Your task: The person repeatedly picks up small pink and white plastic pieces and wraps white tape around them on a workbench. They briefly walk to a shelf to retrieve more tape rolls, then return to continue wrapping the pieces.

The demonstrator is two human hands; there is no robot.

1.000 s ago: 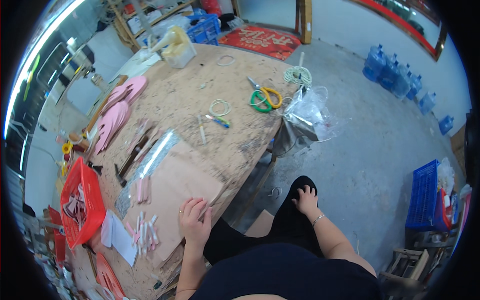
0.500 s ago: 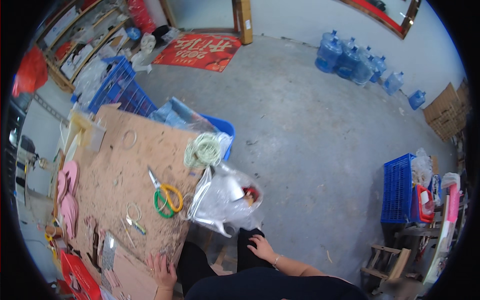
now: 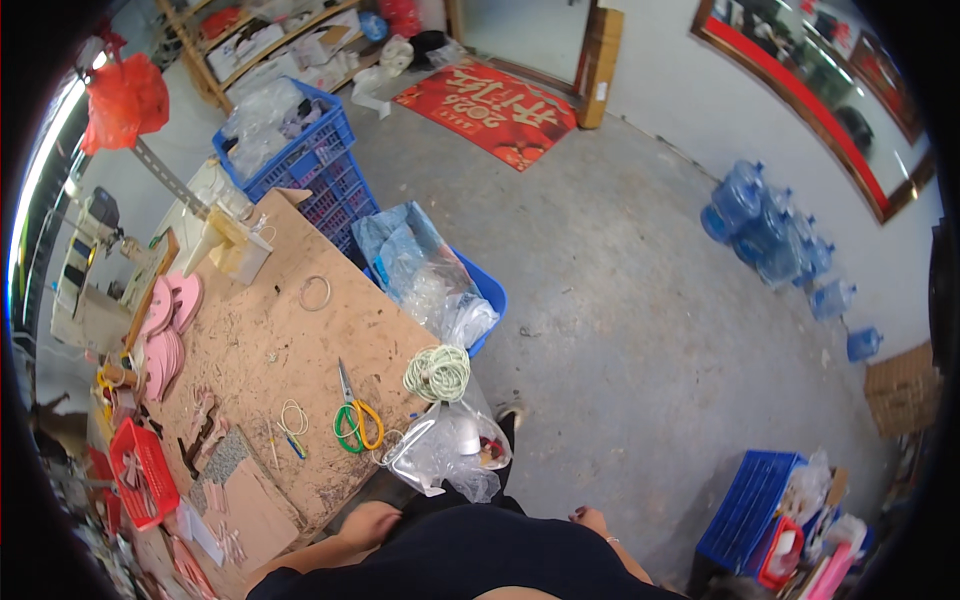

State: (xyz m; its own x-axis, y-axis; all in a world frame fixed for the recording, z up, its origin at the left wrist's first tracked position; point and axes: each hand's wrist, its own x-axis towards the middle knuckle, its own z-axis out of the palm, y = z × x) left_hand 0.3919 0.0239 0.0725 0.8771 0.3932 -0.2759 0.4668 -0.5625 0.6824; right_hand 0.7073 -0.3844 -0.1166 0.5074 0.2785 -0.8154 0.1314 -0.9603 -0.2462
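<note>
Scissors (image 3: pixel 346 385) with one green and one yellow handle lie on the worktable (image 3: pixel 300 345), just left of a clear plastic bag (image 3: pixel 440 450) at its right edge. A coil of pale green cord (image 3: pixel 437 373) sits just beyond the bag. The hands are well apart: the left hand (image 3: pixel 370 524) is by the table's near edge, near the bag (from where I stand, I can't tell whether it touches anything), while the right hand (image 3: pixel 588 518) is out at the person's right side, against the grey floor (image 3: pixel 610 370). Whether either grips something, I can't tell. A red basket (image 3: pixel 163 478) holding pink pieces is at near left.
</note>
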